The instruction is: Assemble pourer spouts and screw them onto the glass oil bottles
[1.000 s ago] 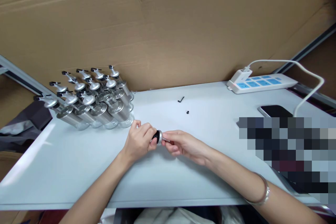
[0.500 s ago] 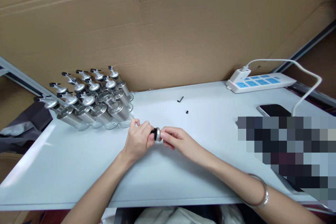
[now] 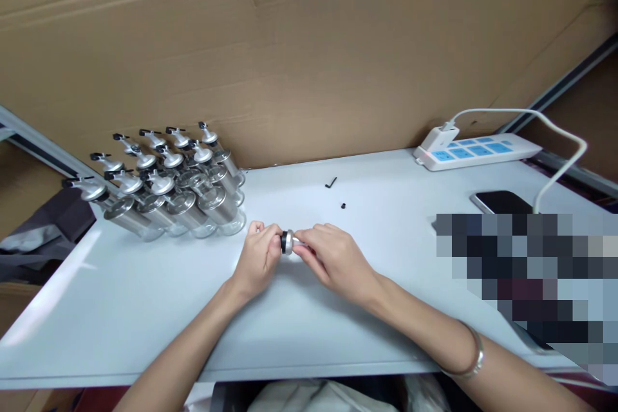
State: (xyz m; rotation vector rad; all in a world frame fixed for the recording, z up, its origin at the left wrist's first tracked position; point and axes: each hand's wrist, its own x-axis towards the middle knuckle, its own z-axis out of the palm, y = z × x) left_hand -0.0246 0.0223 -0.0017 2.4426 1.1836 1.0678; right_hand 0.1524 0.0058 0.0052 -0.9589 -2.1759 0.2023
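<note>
My left hand (image 3: pixel 259 257) and my right hand (image 3: pixel 333 259) meet over the middle of the white table (image 3: pixel 145 296). Between their fingertips they pinch a small silver spout cap with a black ring (image 3: pixel 288 242). The left fingers grip its black end, the right fingers wrap its silver end. A silver bangle (image 3: pixel 470 351) sits on my right wrist. Several glass bottles with silver spout caps (image 3: pixel 168 187) stand bunched at the table's back left.
A black hex key (image 3: pixel 331 182) and a tiny black part (image 3: pixel 343 206) lie behind my hands. A white and blue power strip (image 3: pixel 476 151) with a cable, and a dark phone (image 3: pixel 502 202), are at the right. Cardboard (image 3: pixel 309 51) walls the back.
Both hands have drifted slightly away from me with the cap. The right hand has turned over so its fingers now cover the silver end.
</note>
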